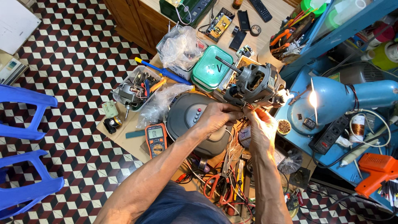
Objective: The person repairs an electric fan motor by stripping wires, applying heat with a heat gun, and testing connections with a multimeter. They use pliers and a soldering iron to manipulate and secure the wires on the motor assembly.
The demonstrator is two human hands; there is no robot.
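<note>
Grey metal makes up the electric motor [253,85], which stands on the cluttered table [137,143] just above both hands, its shaft pointing up-left toward a green-lidded box [210,70]. The left hand [216,116] pinches thin wires [244,111] at the motor's lower edge, fingers closed on them. The right hand [262,126] meets it there, fingertips also pressed on the wires. An orange multimeter [156,139] lies to the left, orange-handled scissors [215,182] below, and a lit blue lamp [340,97] shines from the right.
</note>
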